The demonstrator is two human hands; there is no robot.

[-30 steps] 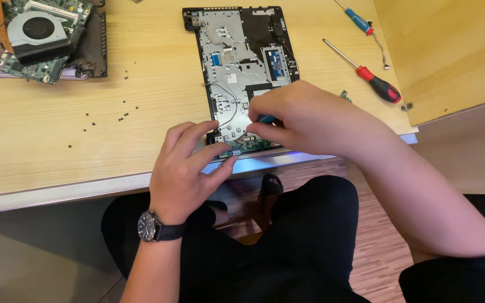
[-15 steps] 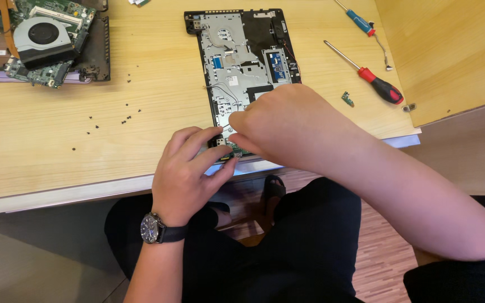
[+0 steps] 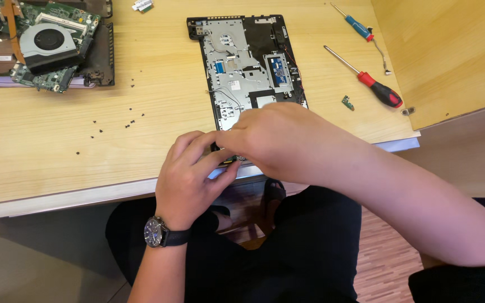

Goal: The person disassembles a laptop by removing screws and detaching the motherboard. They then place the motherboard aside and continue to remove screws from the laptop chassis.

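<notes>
the wooden table (image 3: 57, 146) carried every part. the opened laptop base (image 3: 248, 62) lay directly beyond the fingers, its near edge under both hands. the right hand (image 3: 279, 140) rested curled over that edge; whether its fingers pinched anything could not be told. the left hand (image 3: 189, 177), with a wristwatch (image 3: 155, 231), touched the same edge, fingers bent, grip unclear. a red screwdriver (image 3: 366, 78) lay right of the fingers, loose black screws (image 3: 130, 122) left.
</notes>
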